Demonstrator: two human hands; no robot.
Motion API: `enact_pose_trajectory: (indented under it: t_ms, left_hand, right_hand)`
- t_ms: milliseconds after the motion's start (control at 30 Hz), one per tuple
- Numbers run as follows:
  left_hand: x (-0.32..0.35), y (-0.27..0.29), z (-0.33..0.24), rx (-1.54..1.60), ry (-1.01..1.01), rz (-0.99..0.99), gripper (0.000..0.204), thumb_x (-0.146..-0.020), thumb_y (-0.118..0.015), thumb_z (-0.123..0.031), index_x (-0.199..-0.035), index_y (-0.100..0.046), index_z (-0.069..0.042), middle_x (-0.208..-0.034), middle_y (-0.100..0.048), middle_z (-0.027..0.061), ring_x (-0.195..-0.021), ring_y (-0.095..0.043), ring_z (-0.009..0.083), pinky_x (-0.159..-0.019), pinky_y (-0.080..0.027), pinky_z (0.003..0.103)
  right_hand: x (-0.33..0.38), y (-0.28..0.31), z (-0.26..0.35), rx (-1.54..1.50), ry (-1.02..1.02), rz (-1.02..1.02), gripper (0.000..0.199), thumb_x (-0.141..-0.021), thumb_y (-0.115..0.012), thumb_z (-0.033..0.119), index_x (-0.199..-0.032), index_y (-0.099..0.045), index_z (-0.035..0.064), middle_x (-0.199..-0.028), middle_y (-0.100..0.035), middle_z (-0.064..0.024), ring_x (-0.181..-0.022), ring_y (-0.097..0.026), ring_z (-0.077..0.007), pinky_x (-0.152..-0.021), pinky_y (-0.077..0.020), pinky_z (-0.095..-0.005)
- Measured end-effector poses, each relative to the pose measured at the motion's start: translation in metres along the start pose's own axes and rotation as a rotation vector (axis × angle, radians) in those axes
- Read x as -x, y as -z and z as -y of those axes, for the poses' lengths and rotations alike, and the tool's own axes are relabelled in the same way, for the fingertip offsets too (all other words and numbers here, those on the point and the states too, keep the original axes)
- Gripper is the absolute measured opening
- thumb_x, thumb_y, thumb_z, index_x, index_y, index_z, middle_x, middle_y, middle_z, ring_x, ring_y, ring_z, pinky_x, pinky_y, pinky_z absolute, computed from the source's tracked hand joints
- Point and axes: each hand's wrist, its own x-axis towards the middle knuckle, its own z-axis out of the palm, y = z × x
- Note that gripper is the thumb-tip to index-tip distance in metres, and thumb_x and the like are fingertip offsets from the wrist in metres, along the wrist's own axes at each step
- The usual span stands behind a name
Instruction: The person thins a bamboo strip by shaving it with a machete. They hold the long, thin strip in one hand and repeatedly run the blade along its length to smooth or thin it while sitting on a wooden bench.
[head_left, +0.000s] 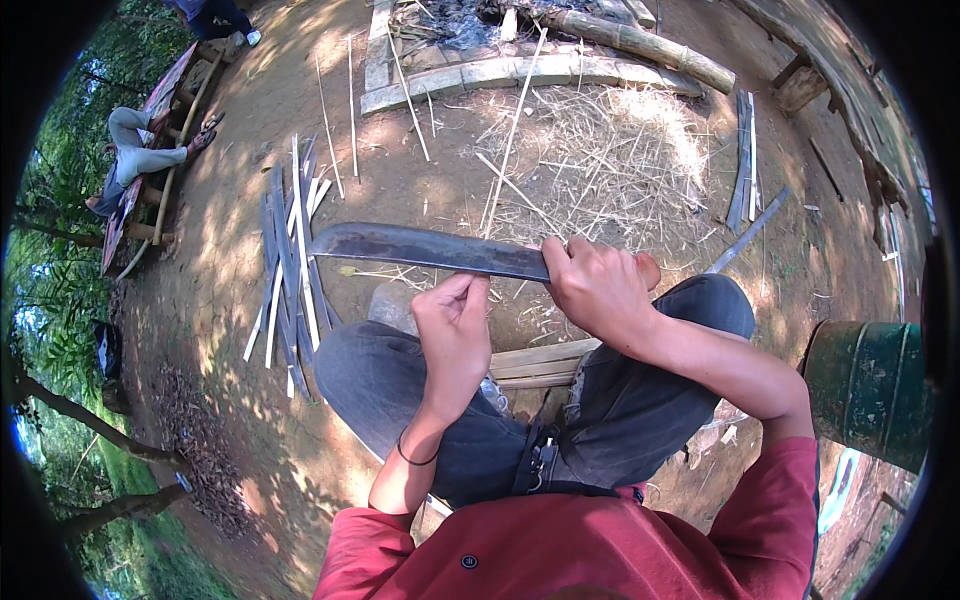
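A long dark machete blade [420, 246] lies level above my knees, its tip pointing left. My right hand [597, 284] is closed around its handle at the right end. My left hand [455, 330] sits just under the blade with its fingertips pinched up against the lower edge; what it pinches is too small to tell. I sit with both knees in dark trousers, a piece of pale split wood [540, 362] between them.
A pile of split bamboo strips [290, 262] lies on the dirt to the left. Dry shavings [600, 160] are scattered ahead, with a thick bamboo pole [640, 45] and stone slabs [520, 72] beyond. A green drum [868, 392] stands at right. Another person [140, 155] sits far left.
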Motion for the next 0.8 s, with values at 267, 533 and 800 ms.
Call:
enact_pose_trajectory:
  t_ms: [267, 533, 800]
  left_hand:
    - [-0.006, 0.007, 0.004, -0.122, -0.071, 0.061, 0.022, -0.094, -0.053, -0.002, -0.075, -0.054, 0.008, -0.06, -0.037, -0.0037, -0.056, -0.032, 0.0011, -0.046, -0.022, 0.027]
    - [-0.01, 0.014, 0.021, -0.181, -0.112, 0.011, 0.02, -0.096, -0.055, -0.006, -0.103, -0.066, 0.01, -0.06, -0.042, -0.0046, -0.055, -0.034, 0.0012, -0.046, -0.025, 0.023]
    - [0.0, 0.037, 0.017, 0.126, 0.191, 0.041, 0.024, -0.097, -0.058, -0.012, -0.113, -0.067, 0.004, -0.058, -0.041, -0.0098, -0.047, -0.03, -0.0026, -0.039, -0.021, 0.02]
  right_hand:
    - [-0.005, -0.01, -0.008, 0.086, 0.013, -0.049, 0.027, -0.097, -0.051, 0.022, -0.076, -0.051, 0.0037, -0.058, -0.056, -0.0107, -0.045, -0.062, -0.0238, -0.035, -0.0456, -0.0353]
    - [-0.018, -0.03, -0.032, 0.08, -0.147, 0.004, 0.03, -0.097, -0.049, 0.02, -0.077, -0.056, -0.0005, -0.055, -0.057, -0.016, -0.044, -0.062, -0.0265, -0.037, -0.0473, -0.0384]
    - [-0.039, -0.013, -0.164, -0.08, -0.715, -0.15, 0.042, -0.095, -0.051, 0.022, -0.075, -0.064, -0.0129, -0.065, -0.06, -0.0311, -0.062, -0.063, -0.0453, -0.06, -0.0504, -0.05]
